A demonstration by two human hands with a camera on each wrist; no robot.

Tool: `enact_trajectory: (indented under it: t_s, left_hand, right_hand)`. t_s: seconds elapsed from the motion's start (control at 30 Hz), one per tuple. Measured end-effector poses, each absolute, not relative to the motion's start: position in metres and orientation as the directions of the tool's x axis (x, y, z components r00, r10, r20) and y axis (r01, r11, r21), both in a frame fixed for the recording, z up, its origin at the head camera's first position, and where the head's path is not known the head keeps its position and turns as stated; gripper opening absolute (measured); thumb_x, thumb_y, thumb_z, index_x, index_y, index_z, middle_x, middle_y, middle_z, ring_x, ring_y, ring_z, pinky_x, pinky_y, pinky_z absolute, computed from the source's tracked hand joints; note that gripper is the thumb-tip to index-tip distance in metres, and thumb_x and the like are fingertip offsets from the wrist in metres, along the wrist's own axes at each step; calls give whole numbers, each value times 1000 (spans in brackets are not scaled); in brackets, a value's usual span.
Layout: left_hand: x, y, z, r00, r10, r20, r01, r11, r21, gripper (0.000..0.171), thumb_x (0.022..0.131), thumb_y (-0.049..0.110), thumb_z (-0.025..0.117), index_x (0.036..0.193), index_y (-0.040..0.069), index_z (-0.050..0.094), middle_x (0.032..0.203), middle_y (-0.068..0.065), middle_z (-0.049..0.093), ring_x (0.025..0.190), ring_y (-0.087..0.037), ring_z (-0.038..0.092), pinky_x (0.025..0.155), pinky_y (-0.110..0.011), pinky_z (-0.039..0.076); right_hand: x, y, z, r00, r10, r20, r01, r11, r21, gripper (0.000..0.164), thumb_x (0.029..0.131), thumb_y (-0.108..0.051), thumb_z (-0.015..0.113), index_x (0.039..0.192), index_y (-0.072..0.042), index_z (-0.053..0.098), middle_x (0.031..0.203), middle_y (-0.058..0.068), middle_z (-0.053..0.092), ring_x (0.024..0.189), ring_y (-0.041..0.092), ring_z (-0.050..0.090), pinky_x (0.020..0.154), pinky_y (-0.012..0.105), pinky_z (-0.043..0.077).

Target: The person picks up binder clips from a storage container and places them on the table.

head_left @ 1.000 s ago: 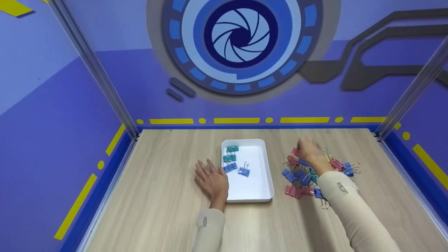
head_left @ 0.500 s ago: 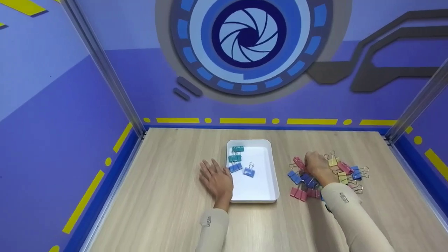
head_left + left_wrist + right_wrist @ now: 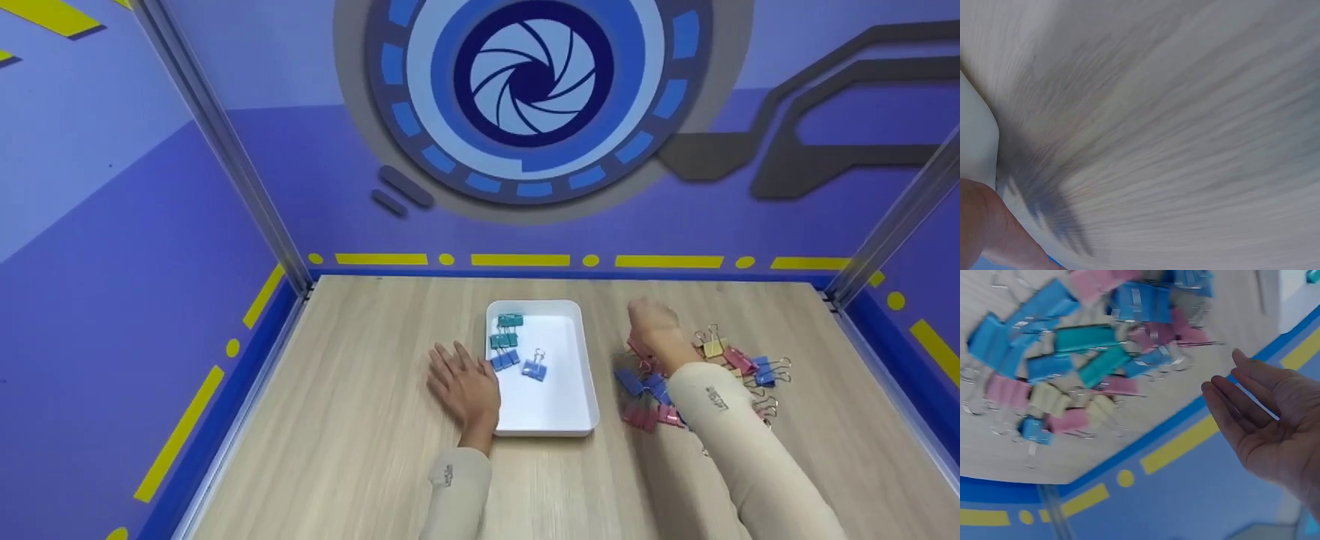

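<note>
My left hand (image 3: 466,386) lies palm down with straight fingers against the left side of a white tray (image 3: 591,405). In the tray are two green binder clips (image 3: 504,340) and two blue ones, one of these a blue binder clip (image 3: 535,369) apart from the rest. My right hand (image 3: 660,330) hovers over the far left part of a loose heap of binder clips (image 3: 656,388). In the right wrist view its fingers (image 3: 1227,410) are loosely bent, a gap shows to the thumb, and nothing is held. My forearm hides part of the heap in the head view.
The heap mixes pink, blue, green and yellow clips, such as a yellow binder clip (image 3: 713,347), with wire handles sticking out. Purple-blue panels (image 3: 300,187) wall in the wooden table (image 3: 360,390) at the back and sides.
My right hand went down into the heap, then rose and moved up-left off it. Clips at the heap's left side are blurred now. The left hand stays beside the tray.
</note>
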State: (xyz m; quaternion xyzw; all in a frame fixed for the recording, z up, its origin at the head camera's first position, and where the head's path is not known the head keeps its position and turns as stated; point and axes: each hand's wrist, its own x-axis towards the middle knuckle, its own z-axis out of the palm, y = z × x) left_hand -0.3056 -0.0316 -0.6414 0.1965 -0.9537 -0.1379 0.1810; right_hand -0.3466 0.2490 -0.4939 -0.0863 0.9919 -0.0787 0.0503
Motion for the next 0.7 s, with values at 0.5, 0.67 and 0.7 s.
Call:
enact_trajectory:
  t_s: [0.5, 0.67, 0.7]
  left_hand:
    - [-308, -31, -645, -843, -447, 299, -359, 882, 307, 61, 103, 43, 50, 154, 10, 46, 165, -20, 34, 156, -37, 29, 122, -57, 31]
    - [-309, -31, -644, -842, -447, 303, -359, 882, 305, 60, 103, 43, 49, 153, 11, 47, 165, -20, 35, 155, -37, 30, 122, -57, 32]
    - [-310, -32, -644, -841, -448, 304, -359, 882, 306, 60, 103, 43, 49, 153, 11, 47, 165, -20, 35, 155, -37, 30, 122, -57, 32]
  right_hand:
    - [-348, 127, -563, -899, -430, -84, -352, 822, -447, 33, 85, -2, 79, 116, 8, 72, 116, 25, 73, 111, 39, 70, 102, 49, 55]
    - [-343, 117, -578, -918, -390, -73, -330, 851, -408, 9, 79, 7, 81, 87, 4, 79, 86, 15, 76, 75, 20, 64, 79, 41, 61]
    - [-344, 115, -579, -921, -379, -89, -313, 857, -409, 9, 79, 7, 81, 87, 3, 79, 86, 14, 76, 75, 19, 63, 80, 40, 61]
